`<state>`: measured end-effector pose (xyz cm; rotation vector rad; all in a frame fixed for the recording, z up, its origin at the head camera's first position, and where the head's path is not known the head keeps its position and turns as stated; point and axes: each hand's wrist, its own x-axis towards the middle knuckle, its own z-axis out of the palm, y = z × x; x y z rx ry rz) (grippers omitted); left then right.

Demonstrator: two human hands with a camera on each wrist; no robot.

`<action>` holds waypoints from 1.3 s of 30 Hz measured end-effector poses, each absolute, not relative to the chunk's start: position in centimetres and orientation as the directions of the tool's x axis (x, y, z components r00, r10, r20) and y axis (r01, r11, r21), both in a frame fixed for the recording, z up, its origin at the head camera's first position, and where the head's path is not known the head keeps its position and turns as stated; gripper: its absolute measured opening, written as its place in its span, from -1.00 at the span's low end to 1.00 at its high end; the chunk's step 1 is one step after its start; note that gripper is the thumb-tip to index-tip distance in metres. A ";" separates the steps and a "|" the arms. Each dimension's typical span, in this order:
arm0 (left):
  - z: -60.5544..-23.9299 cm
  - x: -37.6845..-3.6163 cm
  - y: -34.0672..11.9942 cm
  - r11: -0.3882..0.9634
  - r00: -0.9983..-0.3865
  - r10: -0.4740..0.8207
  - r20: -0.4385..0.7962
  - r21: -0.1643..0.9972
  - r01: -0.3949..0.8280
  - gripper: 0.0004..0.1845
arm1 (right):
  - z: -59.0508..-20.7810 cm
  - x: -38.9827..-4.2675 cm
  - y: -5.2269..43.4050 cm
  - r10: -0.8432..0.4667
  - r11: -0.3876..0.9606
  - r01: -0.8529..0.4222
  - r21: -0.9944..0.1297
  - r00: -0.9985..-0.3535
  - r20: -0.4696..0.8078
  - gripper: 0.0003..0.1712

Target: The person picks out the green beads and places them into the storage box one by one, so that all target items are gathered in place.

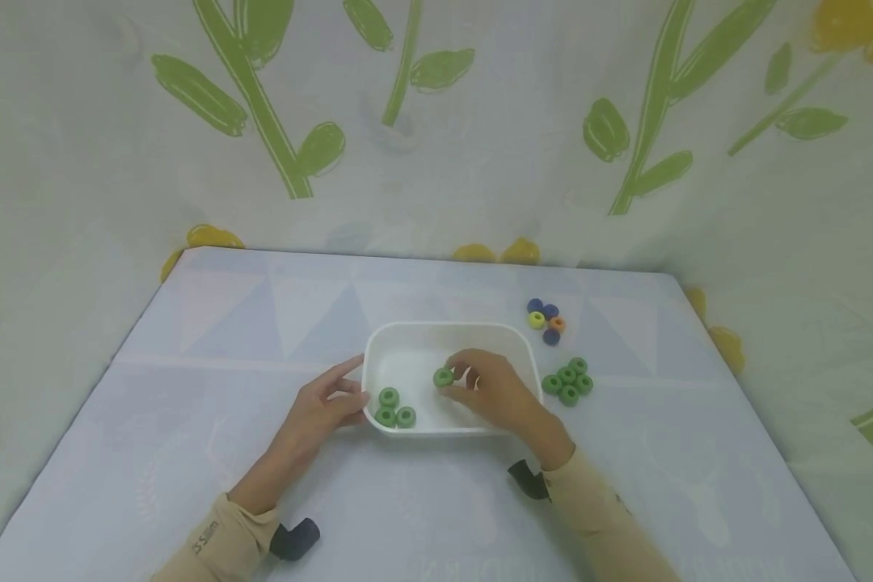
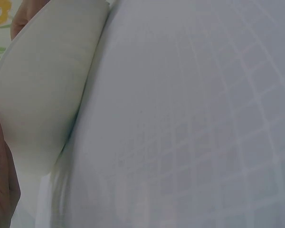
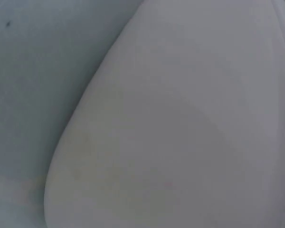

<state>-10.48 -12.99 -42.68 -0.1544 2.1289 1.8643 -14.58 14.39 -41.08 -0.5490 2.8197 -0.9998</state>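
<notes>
A white plastic tray [image 1: 451, 430] with rounded corners lies on the table. Three green beads [image 1: 389, 397] rest in its front left corner. Over the inside of the tray, my right hand [image 1: 498, 392] pinches another green bead [image 1: 443, 377] between thumb and fingers. My left hand [image 1: 320, 412] rests against the tray's left end, thumb and fingertips touching the outer wall. In the left wrist view, fingers [image 2: 0, 175] lie along the tray's side [image 2: 47, 85]. The right wrist view shows mainly the tray's outer wall [image 3: 171, 118], and the pinched bead is hidden there.
Several green beads [image 1: 568, 377] sit in a cluster beside the tray's right end. Behind them lies a small group of blue beads [image 1: 550, 311], a yellow bead [image 1: 536, 320] and an orange bead [image 1: 557, 324]. A patterned cloth [image 1: 480, 162] hangs behind the table.
</notes>
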 end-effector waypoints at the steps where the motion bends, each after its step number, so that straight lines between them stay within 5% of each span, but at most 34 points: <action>1: -42.7 -10.5 -13.0 0.149 -0.948 0.119 -0.296 0.949 -0.278 -0.30 | -41.1 -14.6 14.2 -0.363 0.727 -0.288 -0.623 -0.932 0.006 -0.72; 13: -42.8 -10.5 -13.1 0.140 -0.948 0.134 -0.289 0.952 -0.270 -0.30 | -41.9 -14.8 12.7 -0.362 0.799 -0.216 -0.562 -0.918 -0.162 -0.76; 27: -42.8 -10.6 -13.1 0.132 -0.948 0.134 -0.289 0.953 -0.271 -0.30 | -41.7 -15.0 10.7 -0.419 0.758 -0.258 -0.599 -0.896 -0.145 -0.56; 39: -42.7 -10.6 -13.1 0.120 -0.951 0.136 -0.278 0.957 -0.263 -0.30 | -41.5 -14.9 9.5 -0.475 0.726 -0.296 -0.621 -0.868 -0.141 -0.61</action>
